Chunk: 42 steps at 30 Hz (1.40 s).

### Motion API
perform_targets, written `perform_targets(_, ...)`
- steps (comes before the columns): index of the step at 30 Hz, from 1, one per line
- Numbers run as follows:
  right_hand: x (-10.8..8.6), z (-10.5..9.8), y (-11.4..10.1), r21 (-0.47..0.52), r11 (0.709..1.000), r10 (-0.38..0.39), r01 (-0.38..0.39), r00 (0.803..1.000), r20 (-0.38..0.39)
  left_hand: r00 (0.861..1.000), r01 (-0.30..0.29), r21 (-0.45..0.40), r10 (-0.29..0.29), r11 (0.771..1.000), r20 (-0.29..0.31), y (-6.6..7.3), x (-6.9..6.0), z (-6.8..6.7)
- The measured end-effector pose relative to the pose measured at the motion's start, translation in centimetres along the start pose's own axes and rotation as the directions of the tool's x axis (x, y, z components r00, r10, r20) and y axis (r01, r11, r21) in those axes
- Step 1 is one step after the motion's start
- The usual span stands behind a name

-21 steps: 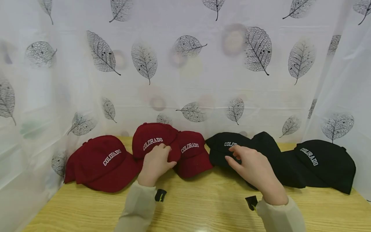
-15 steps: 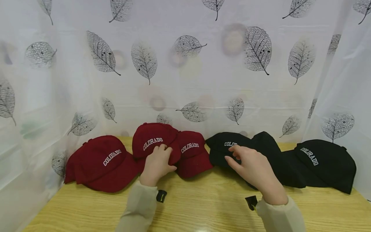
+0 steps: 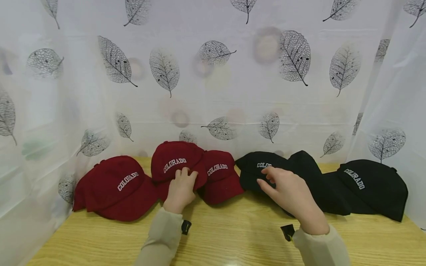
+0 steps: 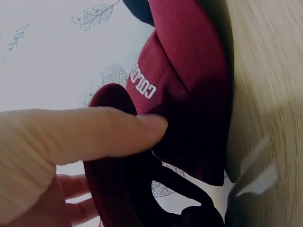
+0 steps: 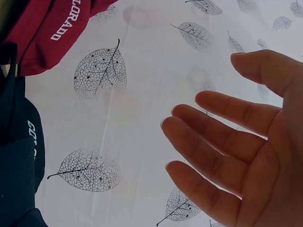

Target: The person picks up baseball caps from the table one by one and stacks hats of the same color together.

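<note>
Three red caps lettered COLORADO line the left half of the table. My left hand (image 3: 181,190) pinches the brim of the middle red cap (image 3: 174,153). In the left wrist view, the thumb lies on one side of that brim (image 4: 106,184) and fingers show beyond it. The right-hand red cap (image 3: 221,183) sits beside it, partly overlapped. My right hand (image 3: 293,195) hovers in front of a black cap (image 3: 251,171), holding nothing; its fingers (image 5: 208,146) are spread and loosely bent in the right wrist view.
At the far left lies another red cap (image 3: 116,184), apparently with one more behind it. More black caps, including one at the right end (image 3: 376,188), overlap along the right. A white leaf-print curtain (image 3: 206,88) encloses the back and sides of the wooden table (image 3: 229,236).
My left hand has shifted slightly right and its thumb has gone out of sight under the brim of the middle red cap. The right hand and the caps look still.
</note>
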State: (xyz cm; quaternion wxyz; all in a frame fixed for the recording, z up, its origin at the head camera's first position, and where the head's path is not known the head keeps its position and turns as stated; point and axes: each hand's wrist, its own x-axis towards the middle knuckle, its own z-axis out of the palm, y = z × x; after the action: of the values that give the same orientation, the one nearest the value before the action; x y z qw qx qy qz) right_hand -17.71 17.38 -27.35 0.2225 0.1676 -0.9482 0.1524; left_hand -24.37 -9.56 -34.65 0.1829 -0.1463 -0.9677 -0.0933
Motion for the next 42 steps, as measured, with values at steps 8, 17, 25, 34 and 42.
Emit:
perform_targets(8, 0.0, 0.0, -0.1, 0.000, 1.000, 0.001, -0.001, 1.000, 0.006, 1.000, 0.002, 0.051, -0.002, 0.999, 0.001, 0.3, 0.0, -0.2)
perform_targets(17, 0.0, 0.1, -0.1, 0.000, 1.000, 0.004, -0.004, 1.000, 0.003, 0.990, 0.075, 0.061, -0.067, 0.995, -0.126, 0.7, 0.1, -1.2)
perform_targets(25, 0.0, 0.1, 0.0, 0.013, 1.000, -0.004, 0.004, 1.000, -0.006, 0.973, 0.099, -0.080, -0.114, 0.992, -0.202, 0.9, 0.1, -2.7)
perform_targets(34, 0.1, 0.2, 0.1, 0.026, 0.999, -0.021, 0.022, 0.998, -0.056, 0.947, 0.079, -0.167, -0.126, 0.983, -0.297, 2.0, -0.2, -4.6)
perform_targets(42, 0.2, 0.4, 0.5, 0.066, 0.998, -0.009, 0.020, 0.986, -0.168, 0.893, -0.081, -0.122, 0.018, 0.989, -0.451, 3.7, -1.0, -6.7)
